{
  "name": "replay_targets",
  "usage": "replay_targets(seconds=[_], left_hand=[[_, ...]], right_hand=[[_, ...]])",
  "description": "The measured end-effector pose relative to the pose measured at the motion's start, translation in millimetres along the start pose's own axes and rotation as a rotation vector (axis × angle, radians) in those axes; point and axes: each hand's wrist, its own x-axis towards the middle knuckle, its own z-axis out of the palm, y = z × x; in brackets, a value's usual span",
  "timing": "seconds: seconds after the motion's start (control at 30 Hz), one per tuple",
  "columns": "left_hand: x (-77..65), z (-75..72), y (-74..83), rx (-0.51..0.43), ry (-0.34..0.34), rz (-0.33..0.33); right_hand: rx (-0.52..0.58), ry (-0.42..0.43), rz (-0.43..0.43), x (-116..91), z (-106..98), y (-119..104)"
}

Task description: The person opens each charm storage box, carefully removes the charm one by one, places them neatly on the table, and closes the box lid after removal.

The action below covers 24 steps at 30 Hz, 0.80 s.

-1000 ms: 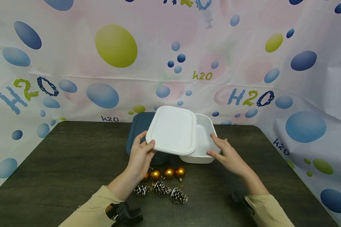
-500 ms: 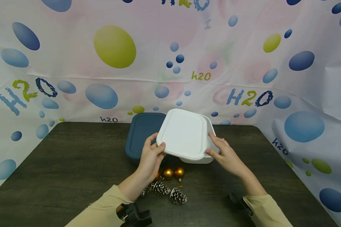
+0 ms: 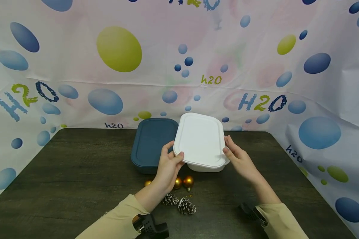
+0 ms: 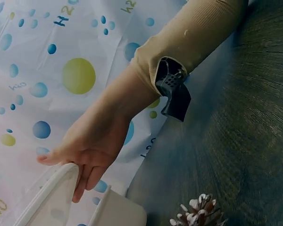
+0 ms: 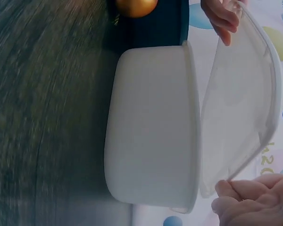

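Observation:
My left hand pinches the near left corner of a white plastic lid, thumb on top and fingers beneath. The lid is tilted above a white rectangular container, covering most of its top in the head view. From the right wrist view, a wedge-shaped gap shows between the lid and the container. The right hand is at the lid's right edge, fingers extended, fingertips right at the rim. Left of the white container stands a dark blue container with a lid.
Several gold baubles lie in front of the containers, partly hidden by the left forearm. Nearer me are snow-tipped pine cones. A patterned curtain hangs behind the dark wooden table.
The left hand has carried the white lid rightward, from between the two containers to above the white one. The right hand has shifted slightly and now meets the lid's right edge.

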Motion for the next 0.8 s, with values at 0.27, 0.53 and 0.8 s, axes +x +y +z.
replay_targets(seconds=[0.27, 0.53, 0.8], left_hand=[[1.8, 4.9, -9.5, 0.097, -0.005, -0.005], [4.3, 11.2, -14.6, 0.132, -0.003, -0.017], [4.9, 15.2, -17.9, 0.241, 0.038, -0.030]], right_hand=[[0.090, 0.022, 0.078, 0.4, 0.3, 4.4], [0.117, 0.042, 0.132, 1.7, 2.4, 11.4], [0.104, 0.058, 0.120, 4.4, 4.7, 20.9]])
